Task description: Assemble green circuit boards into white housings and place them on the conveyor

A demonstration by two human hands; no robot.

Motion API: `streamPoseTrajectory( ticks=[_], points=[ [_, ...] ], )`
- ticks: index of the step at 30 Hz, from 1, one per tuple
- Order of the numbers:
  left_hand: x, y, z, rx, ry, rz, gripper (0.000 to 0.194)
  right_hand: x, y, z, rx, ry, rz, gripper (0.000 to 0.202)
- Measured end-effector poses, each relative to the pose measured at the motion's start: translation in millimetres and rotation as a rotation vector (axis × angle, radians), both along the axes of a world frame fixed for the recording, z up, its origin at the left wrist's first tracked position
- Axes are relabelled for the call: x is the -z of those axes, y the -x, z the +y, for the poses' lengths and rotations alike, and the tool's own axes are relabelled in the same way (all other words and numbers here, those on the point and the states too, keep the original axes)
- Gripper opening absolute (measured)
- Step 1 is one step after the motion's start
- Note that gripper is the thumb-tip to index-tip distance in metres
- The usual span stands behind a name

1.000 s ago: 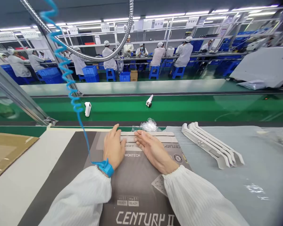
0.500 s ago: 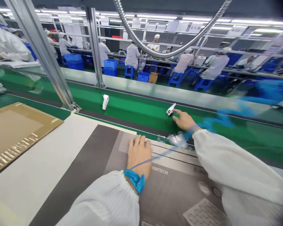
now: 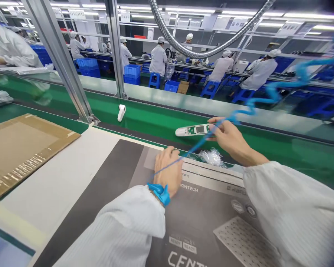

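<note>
In my right hand (image 3: 230,140) is a white handheld device casing (image 3: 193,130), pinched at its right end between thumb and fingers. A green circuit board and a small rectangular screen show in its open face. It is held lengthwise over the green conveyor belt (image 3: 153,120). My left hand (image 3: 169,168) lies on the dark printed cardboard (image 3: 122,167), its fingers loosely bent near the far edge and nothing visible in them. Around my left wrist sits a blue antistatic strap (image 3: 159,193), whose coiled cord (image 3: 274,91) crosses in front of my right hand.
Another white device (image 3: 121,112) lies on the belt to the left. Crumpled clear plastic (image 3: 211,157) sits by the cardboard's far edge. Brown cardboard (image 3: 25,148) lies at left, near a metal post (image 3: 59,63). A metal hose (image 3: 183,48) hangs overhead. Co-workers sit beyond.
My right hand has taken hold of the white device from the belt and turned it lengthwise, bringing it left. The other white device has shifted slightly left in view. My left hand stays on the cardboard.
</note>
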State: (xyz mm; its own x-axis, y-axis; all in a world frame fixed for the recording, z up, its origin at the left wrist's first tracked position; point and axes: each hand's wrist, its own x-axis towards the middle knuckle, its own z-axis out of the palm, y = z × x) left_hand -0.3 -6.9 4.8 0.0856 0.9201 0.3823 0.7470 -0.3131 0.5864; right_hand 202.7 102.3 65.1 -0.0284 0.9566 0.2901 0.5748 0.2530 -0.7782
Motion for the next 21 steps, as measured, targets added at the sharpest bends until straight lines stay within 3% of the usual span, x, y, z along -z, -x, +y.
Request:
streamPoseTrajectory(
  ticks=[2,4,8,10,16,19,21],
  points=[
    [-9.9,1,0,-0.037,-0.086,-0.164,0.038,-11.6,6,-39,-0.084,0.124,0.197,0.034],
    [-21.0,2,-2,0.032,-0.049,-0.299,0.042,-13.5,13,-72,-0.157,0.231,0.33,0.037],
    [-33.3,1,-10,0.44,0.471,-0.444,0.038,3.8,20,-115,-0.165,0.248,0.449,0.038],
    [-33.3,-1,-15,0.469,0.547,-0.444,0.035,12.9,16,-125,-0.102,0.146,0.338,0.038],
    [-32.4,-6,-24,0.328,0.36,-0.221,0.03,19.5,1,-138,0.008,-0.311,-0.32,0.016],
    [-33.2,-6,-23,0.271,0.328,-0.172,0.027,18.4,5,-143,0.006,-0.39,-0.608,0.015],
    [-31.8,-3,-18,0.181,0.336,-0.176,0.024,18.0,9,-145,-0.071,-0.387,-0.673,0.017]
  ],
)
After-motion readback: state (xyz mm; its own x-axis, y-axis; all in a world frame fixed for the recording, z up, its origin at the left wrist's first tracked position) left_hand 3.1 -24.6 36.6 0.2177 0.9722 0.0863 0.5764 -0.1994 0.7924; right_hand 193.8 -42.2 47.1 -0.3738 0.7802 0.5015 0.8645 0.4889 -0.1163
